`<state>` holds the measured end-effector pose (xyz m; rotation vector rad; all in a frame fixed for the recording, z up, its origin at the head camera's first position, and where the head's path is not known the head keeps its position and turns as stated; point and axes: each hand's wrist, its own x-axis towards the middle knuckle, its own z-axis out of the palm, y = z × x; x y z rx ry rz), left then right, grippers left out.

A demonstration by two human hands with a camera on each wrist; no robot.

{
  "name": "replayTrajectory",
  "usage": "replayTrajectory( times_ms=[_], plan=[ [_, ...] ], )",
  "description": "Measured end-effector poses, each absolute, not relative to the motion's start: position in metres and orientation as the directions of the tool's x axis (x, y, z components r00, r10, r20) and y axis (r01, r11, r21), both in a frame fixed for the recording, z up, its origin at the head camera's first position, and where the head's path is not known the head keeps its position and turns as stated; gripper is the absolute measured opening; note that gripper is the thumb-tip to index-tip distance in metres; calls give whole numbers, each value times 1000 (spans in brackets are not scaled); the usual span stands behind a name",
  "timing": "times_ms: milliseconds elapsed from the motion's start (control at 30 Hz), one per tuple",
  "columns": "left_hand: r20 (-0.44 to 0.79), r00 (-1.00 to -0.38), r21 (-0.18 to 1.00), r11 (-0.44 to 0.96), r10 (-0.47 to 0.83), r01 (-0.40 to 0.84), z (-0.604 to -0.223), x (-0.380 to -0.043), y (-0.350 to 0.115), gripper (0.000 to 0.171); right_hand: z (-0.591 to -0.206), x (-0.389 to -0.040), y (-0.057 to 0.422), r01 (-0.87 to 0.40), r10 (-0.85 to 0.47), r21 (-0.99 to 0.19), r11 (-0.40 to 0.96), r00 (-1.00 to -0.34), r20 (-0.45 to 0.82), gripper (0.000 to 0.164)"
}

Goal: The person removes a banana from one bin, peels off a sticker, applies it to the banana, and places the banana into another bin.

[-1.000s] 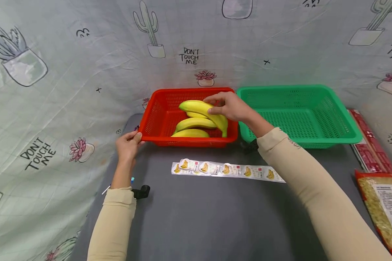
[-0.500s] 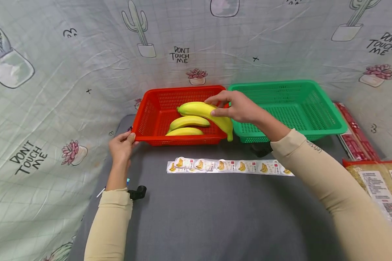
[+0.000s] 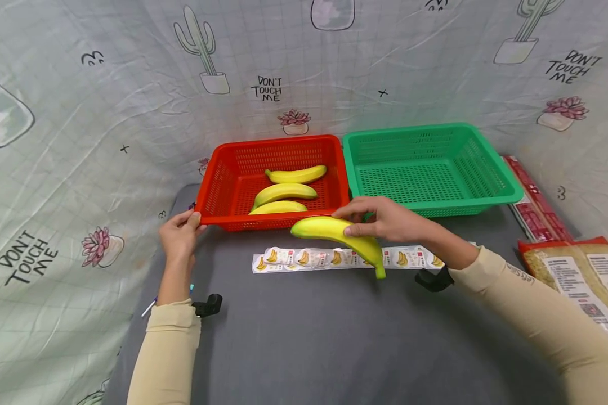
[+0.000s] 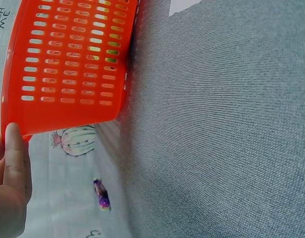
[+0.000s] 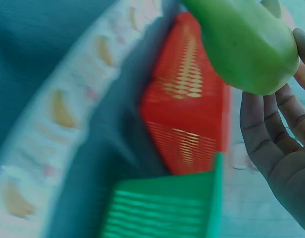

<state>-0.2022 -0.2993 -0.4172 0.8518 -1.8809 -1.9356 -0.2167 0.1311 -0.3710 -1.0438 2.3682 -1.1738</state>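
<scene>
My right hand (image 3: 385,221) holds a yellow banana (image 3: 329,229) between thumb and fingers, in front of the red basket (image 3: 223,220) and over the strip of banana stickers (image 3: 304,259). In the right wrist view the banana (image 5: 246,44) looks green, with the fingers (image 5: 264,131) curled against its underside. At the red basket's near left corner, my left hand (image 3: 179,236) pinches the rim. The left wrist view shows the fingers (image 4: 15,158) on that rim. Three more bananas (image 3: 285,193) lie inside the red basket, the nearest partly hidden by its front wall.
A green basket (image 3: 486,203) stands right beside the red one. Farther right lie red packages (image 3: 537,197) and a bag of grain-like food (image 3: 577,275). A small pen-like item (image 3: 149,306) lies left of my left forearm. A printed cloth (image 3: 334,67) hangs behind the baskets.
My right hand has lifted the banana out of the red basket and brought it nearer, over the sticker strip. My left hand keeps its hold on the rim. The head view has shifted slightly right.
</scene>
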Motion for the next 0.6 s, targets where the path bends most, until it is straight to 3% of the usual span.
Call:
replayTrajectory(
  times_ms=[200,600],
  plan=[
    [-180,-773,982,-67,-609,-176,-418,-201,-298,42,-408,-195,142,-427,-754,-814,394,-657,-20,37],
    [-170,-770,985,-85,-616,-150,-420,-202,-297,41,-460,-169,147,-411,-815,-847,336,-578,-43,36]
  ],
)
